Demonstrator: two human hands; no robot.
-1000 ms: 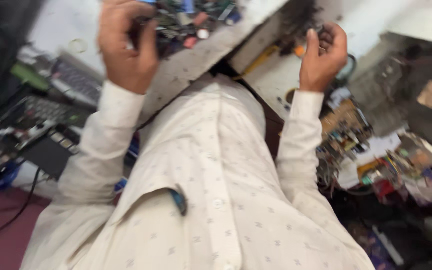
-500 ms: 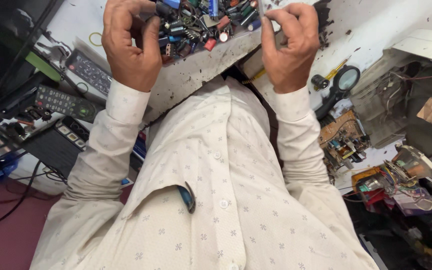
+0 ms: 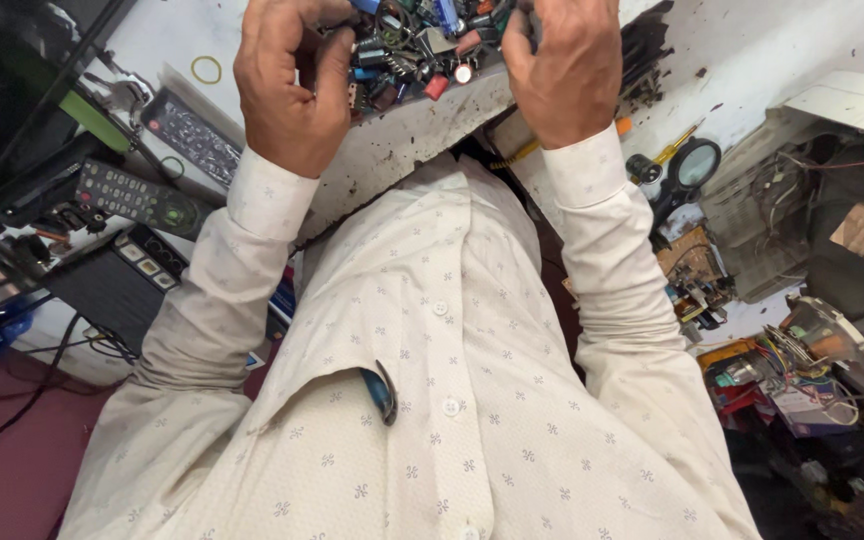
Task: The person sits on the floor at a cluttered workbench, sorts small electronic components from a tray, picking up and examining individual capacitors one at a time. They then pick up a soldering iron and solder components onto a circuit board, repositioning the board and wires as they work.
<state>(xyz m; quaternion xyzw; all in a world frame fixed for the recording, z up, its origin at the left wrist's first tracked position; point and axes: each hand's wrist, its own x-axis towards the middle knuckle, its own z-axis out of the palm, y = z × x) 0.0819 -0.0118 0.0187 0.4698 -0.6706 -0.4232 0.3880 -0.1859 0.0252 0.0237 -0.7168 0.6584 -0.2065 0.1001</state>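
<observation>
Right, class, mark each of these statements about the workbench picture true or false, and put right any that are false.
1. Both hands are at a heap of small electronic parts. True.
2. The left hand holds a magnifying glass. False: the magnifying glass lies on the bench beyond the right hand, and no hand touches it.
3. Two remote controls lie on the bench on the left hand's side. True.
4. The person wears a dark short-sleeved top. False: it is a pale, patterned, long-sleeved shirt, buttoned at the cuffs.
5. A rubber band lies on the white surface near the left hand. True.
</observation>
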